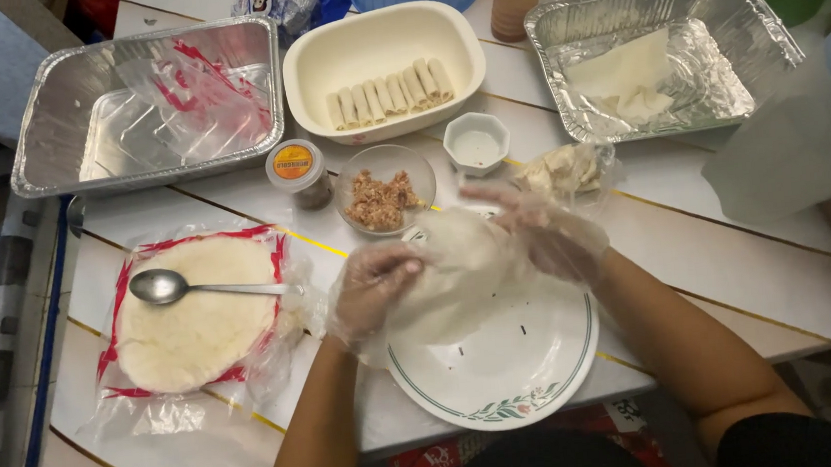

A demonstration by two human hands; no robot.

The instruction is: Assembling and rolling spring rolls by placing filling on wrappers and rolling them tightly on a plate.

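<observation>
Both my hands wear clear plastic gloves and hold a thin white wrapper sheet (458, 270) above a white plate (520, 373) with a green rim. My left hand (372, 288) grips the sheet's left edge with curled fingers. My right hand (539, 229) lies on its right side, fingers spread over it. Just beyond the sheet stands a glass bowl of brown minced filling (380, 202). A cream dish (361, 45) farther back holds several rolled wraps (390, 92) in a row.
A stack of round wrappers in a red-edged plastic bag (195, 325) lies at the left with a metal spoon (187, 286) on it. Two foil trays (60, 113) (765, 28), a small white cup (476, 143), a lidded jar (297, 169) and a bag of dough scraps (568, 167) surround the work area.
</observation>
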